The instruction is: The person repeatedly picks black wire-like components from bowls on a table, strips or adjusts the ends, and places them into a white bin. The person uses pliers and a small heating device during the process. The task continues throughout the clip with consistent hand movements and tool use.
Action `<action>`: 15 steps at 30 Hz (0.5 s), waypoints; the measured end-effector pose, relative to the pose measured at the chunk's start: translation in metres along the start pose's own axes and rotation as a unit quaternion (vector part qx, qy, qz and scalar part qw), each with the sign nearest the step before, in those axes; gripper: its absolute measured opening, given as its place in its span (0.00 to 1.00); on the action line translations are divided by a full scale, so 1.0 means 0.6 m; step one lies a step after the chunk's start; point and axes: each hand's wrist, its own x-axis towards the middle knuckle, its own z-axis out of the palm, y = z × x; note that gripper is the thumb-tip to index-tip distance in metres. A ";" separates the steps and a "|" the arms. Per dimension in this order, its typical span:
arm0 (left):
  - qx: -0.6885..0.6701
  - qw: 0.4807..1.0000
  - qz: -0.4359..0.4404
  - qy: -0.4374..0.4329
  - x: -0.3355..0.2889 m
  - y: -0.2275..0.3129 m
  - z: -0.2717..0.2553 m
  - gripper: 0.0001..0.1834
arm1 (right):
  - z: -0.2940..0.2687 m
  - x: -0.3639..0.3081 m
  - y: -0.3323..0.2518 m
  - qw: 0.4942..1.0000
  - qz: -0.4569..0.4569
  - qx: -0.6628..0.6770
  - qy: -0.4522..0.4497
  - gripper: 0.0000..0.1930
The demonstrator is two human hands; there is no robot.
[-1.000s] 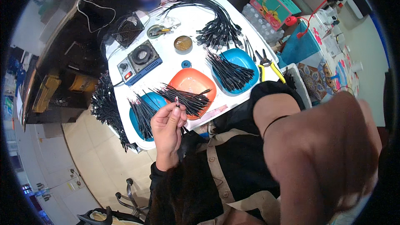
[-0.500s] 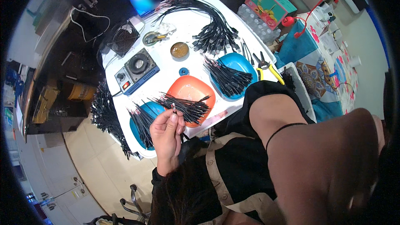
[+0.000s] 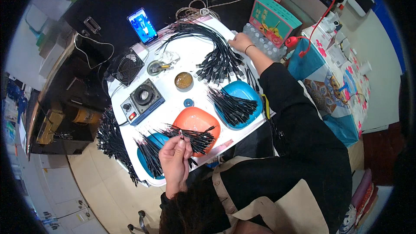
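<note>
My left hand (image 3: 175,160) is closed in a pinch on a thin black cable (image 3: 181,135), its stripped end pointing up, above the orange tray (image 3: 197,119). Black cables (image 3: 195,138) lie across that tray behind the hand. My right arm reaches to the table's far right edge; there my right hand (image 3: 241,42) is beside a fanned bundle of black USB cables (image 3: 219,60). Its fingertips bend downward and are partly hidden, so any grip is unclear. More cut cables fill the right blue tray (image 3: 242,91) and the left blue tray (image 3: 145,164).
On the white table stand a control box with a round black opening (image 3: 144,95), a fan (image 3: 129,69), a dish of amber material (image 3: 183,80) and a lit phone (image 3: 143,26). Yellow-handled cutters (image 3: 266,106) lie partly under my right sleeve. Clear bottles (image 3: 264,43) stand beyond the right edge.
My right arm has swung forward from close to the camera, bringing the right hand to the table's far right edge. My left hand keeps its pinch on the cable. The view has shifted slightly.
</note>
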 end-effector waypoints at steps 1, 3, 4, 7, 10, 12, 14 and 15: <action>0.012 1.000 -0.005 0.011 0.000 -0.001 0.000 0.07 | 0.021 0.009 0.009 1.000 0.004 -0.019 -0.010 0.23; 0.020 1.000 -0.005 0.012 -0.002 0.000 -0.001 0.07 | 0.036 0.017 0.013 1.000 -0.001 -0.002 -0.007 0.22; 0.018 1.000 -0.004 0.013 -0.005 0.000 -0.002 0.07 | 0.036 0.013 0.010 1.000 -0.001 -0.003 0.006 0.22; 0.014 1.000 0.003 0.017 -0.014 0.006 0.000 0.07 | 0.000 -0.012 -0.019 0.993 -0.048 0.073 0.075 0.16; 0.003 1.000 0.016 0.011 -0.016 0.017 0.007 0.08 | -0.074 -0.061 -0.068 0.944 -0.149 0.264 0.132 0.13; 0.017 0.999 0.046 0.021 -0.015 0.027 0.018 0.08 | -0.130 -0.111 -0.117 0.915 -0.243 0.294 0.127 0.10; 0.016 0.995 0.087 -0.036 -0.008 0.042 0.033 0.08 | -0.177 -0.182 -0.167 0.892 -0.307 0.310 0.120 0.10; 0.030 0.997 0.045 0.052 -0.010 0.053 0.042 0.08 | -0.194 -0.225 -0.188 0.878 -0.340 0.315 0.116 0.10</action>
